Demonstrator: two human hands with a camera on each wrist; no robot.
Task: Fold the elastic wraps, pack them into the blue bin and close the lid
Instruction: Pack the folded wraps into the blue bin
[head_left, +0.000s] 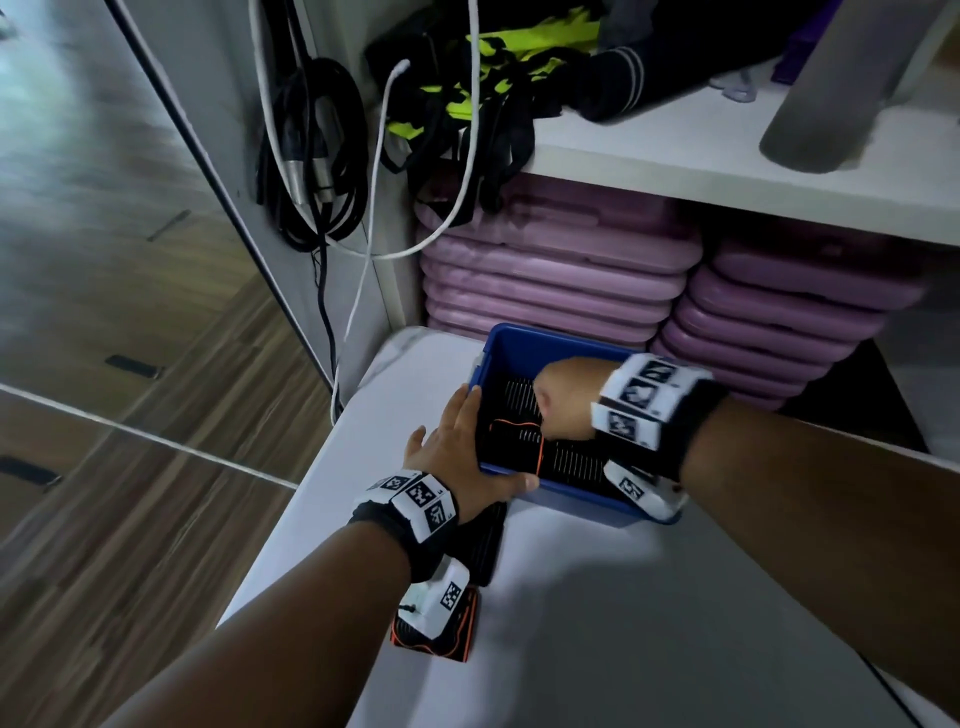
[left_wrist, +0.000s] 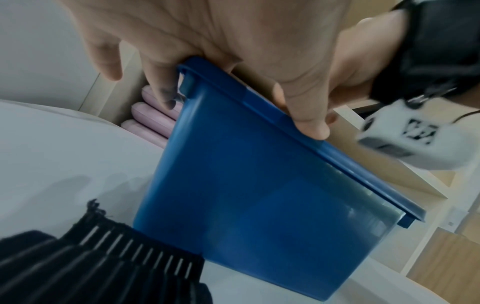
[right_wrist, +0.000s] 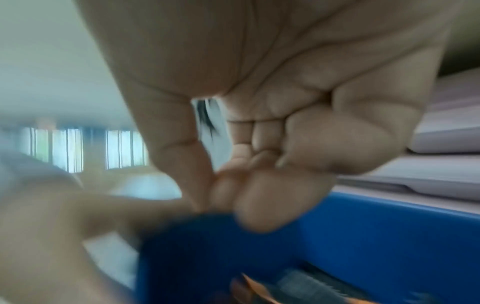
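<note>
White worktop (head_left: 597, 597) carries bin (head_left: 524, 340); purple mats (head_left: 545, 270) behind it, wood floor (head_left: 130, 519) left of it. Left hand (head_left: 457, 447) fingers (head_left: 465, 410) flat on rim; right hand (head_left: 566, 400) fingers (right_wrist: 262, 205) clenched over wrap (head_left: 519, 447) inside.

Left forearm (head_left: 291, 608): bare, reaches forward from lower left.
Left hand (head_left: 457, 441): palm down, fingers (head_left: 467, 410) straight, laid along the left wall of the blue bin (head_left: 566, 499). Thumb (left_wrist: 309, 115) spread, on the rim.
Right forearm (head_left: 831, 478): bare, comes in from the right.
Right hand (head_left: 566, 400): back up, above the bin's opening. Fingers (right_wrist: 306, 156) curled into the palm, thumb tip against the forefinger.
</note>
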